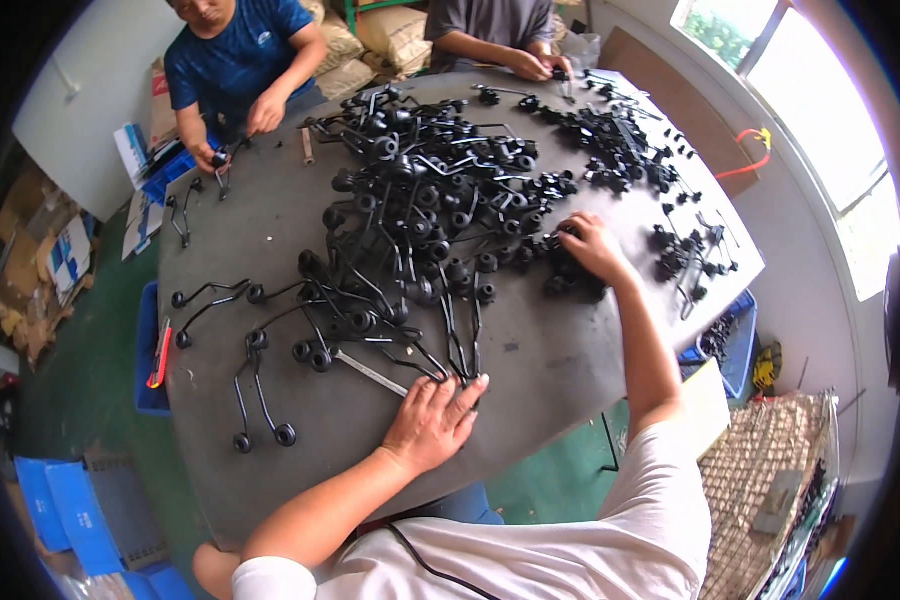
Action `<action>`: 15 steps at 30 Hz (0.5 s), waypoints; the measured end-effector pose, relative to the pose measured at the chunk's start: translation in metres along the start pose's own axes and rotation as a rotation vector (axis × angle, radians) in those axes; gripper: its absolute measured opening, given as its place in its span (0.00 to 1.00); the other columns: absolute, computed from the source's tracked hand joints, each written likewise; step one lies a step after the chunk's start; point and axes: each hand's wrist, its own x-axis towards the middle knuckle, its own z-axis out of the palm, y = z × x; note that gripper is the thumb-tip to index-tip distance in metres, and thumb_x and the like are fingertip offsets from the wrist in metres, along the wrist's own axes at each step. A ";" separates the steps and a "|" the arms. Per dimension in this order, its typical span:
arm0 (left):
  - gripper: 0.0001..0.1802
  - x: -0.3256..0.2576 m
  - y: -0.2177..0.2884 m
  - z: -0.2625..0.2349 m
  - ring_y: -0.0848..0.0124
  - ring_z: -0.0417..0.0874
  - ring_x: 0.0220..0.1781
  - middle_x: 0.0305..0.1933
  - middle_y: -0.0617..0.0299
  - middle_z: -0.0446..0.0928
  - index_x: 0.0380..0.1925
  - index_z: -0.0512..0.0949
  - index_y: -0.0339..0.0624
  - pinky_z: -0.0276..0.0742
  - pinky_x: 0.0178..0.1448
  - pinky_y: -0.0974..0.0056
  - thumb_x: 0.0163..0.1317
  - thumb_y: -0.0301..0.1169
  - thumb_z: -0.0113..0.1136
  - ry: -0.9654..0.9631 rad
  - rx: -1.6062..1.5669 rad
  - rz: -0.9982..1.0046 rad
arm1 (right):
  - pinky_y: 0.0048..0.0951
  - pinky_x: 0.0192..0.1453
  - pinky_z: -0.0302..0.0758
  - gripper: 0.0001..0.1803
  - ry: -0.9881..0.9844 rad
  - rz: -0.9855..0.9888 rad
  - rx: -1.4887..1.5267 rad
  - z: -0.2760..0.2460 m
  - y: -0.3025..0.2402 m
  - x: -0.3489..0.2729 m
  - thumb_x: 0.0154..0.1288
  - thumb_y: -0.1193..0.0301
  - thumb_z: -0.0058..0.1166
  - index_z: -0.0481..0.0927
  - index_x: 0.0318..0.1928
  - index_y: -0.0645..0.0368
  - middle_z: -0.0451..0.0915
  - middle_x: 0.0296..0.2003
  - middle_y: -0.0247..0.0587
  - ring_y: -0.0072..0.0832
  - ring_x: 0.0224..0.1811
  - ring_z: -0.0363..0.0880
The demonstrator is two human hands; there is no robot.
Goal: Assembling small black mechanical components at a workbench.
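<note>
One grey bench (270, 220) carries one big heap of black bent rods with rubber bushings (420, 210), too tangled to count. Two co-workers sit opposite. The left hand (432, 420) lies flat, grip open, on rod ends; the right hand (588, 245) curls over loose bushings (570, 278), grip unclear.

One head-worn fisheye view is looking steeply down from above the person's own chest, facing forward across the grey worktop (530, 350). It is sitting close to the near edge, with two people at the far side, straight lines bending toward the rim.
</note>
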 end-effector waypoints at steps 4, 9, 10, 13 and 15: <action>0.36 -0.001 0.002 0.003 0.52 0.75 0.56 0.55 0.50 0.75 0.70 0.66 0.53 0.69 0.66 0.48 0.61 0.39 0.65 0.057 0.050 0.026 | 0.42 0.74 0.63 0.23 0.123 0.128 0.122 0.012 -0.064 -0.072 0.64 0.54 0.57 0.83 0.51 0.59 0.75 0.61 0.52 0.47 0.69 0.68; 0.31 -0.007 0.003 0.006 0.53 0.76 0.56 0.53 0.53 0.75 0.66 0.69 0.52 0.67 0.67 0.45 0.64 0.43 0.63 0.130 0.166 -0.019 | 0.44 0.74 0.63 0.26 -0.006 -0.073 0.379 0.021 -0.124 -0.120 0.66 0.53 0.59 0.81 0.55 0.59 0.76 0.61 0.52 0.47 0.68 0.70; 0.30 -0.010 0.003 0.001 0.53 0.76 0.56 0.52 0.53 0.75 0.65 0.70 0.51 0.67 0.67 0.45 0.64 0.43 0.63 0.161 0.185 -0.036 | 0.44 0.74 0.63 0.25 -0.011 -0.168 0.490 0.017 -0.142 -0.123 0.67 0.53 0.59 0.82 0.55 0.59 0.77 0.61 0.51 0.46 0.68 0.70; 0.23 -0.015 -0.003 0.007 0.52 0.76 0.49 0.43 0.53 0.73 0.58 0.72 0.49 0.68 0.64 0.46 0.63 0.37 0.63 0.205 0.173 -0.077 | 0.46 0.74 0.63 0.19 0.077 -0.239 0.651 0.000 -0.147 -0.121 0.67 0.57 0.62 0.84 0.52 0.54 0.79 0.58 0.46 0.44 0.66 0.72; 0.18 -0.009 -0.001 0.006 0.52 0.74 0.44 0.37 0.55 0.69 0.52 0.72 0.49 0.69 0.59 0.47 0.62 0.30 0.62 0.236 0.132 -0.112 | 0.47 0.68 0.68 0.13 0.565 -0.146 0.116 -0.012 -0.099 -0.104 0.60 0.65 0.67 0.85 0.45 0.52 0.84 0.49 0.40 0.39 0.57 0.78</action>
